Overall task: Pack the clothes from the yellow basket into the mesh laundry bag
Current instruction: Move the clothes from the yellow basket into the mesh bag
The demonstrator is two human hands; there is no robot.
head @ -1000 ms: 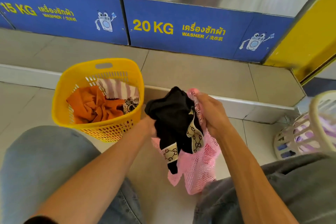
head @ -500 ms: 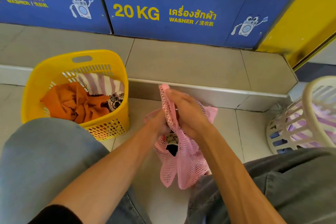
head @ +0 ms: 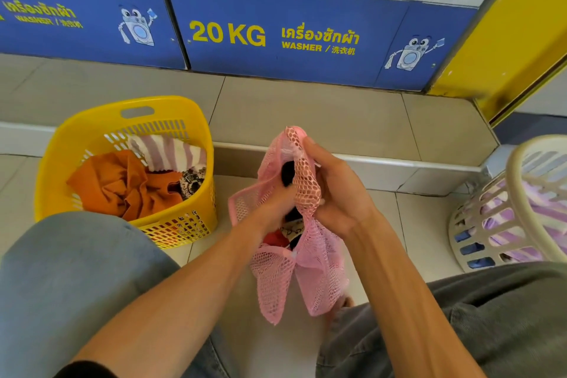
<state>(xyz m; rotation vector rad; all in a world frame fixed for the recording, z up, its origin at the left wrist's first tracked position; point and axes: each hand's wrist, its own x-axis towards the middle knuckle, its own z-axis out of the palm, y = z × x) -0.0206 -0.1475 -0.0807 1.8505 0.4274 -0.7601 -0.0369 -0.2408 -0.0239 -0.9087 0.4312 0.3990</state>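
The yellow basket (head: 92,132) sits on the tiled floor (head: 423,224), its back rim close under the raised tiled step (head: 306,113) that runs along the foot of the washers (head: 276,40). It is stiff plastic with slotted walls and an oval handle hole. Inside it lie a crumpled orange garment (head: 122,184), a folded striped cloth (head: 168,153) against the far wall, and a dark patterned piece (head: 191,182) tucked beside them at the basket's right wall.

Just to the right of the basket hangs the pink mesh bag (head: 306,273) — soft, open-weave netting, limp and creased, its lower end dangling above bare floor. A black garment (head: 288,173) shows through the mouth, with something red lower down behind the mesh.

The left hand (head: 273,205) is pushed into the bag's opening, its fingers hidden by the netting, so I cannot tell how they are set. The right hand (head: 337,190) is closed around the upper edge of the mesh, thumb and fingers pinching the gathered rim and holding it up.

Between the basket and the bag there is only a narrow strip of open tile. Well to the right of the basket, beyond the bag, a pale slatted basket (head: 509,209) holding purple cloth leans at the edge of view, with clear floor between it and the bag. The person's knees — one in light blue denim (head: 61,285), one in grey (head: 491,316) — hem in the near side.
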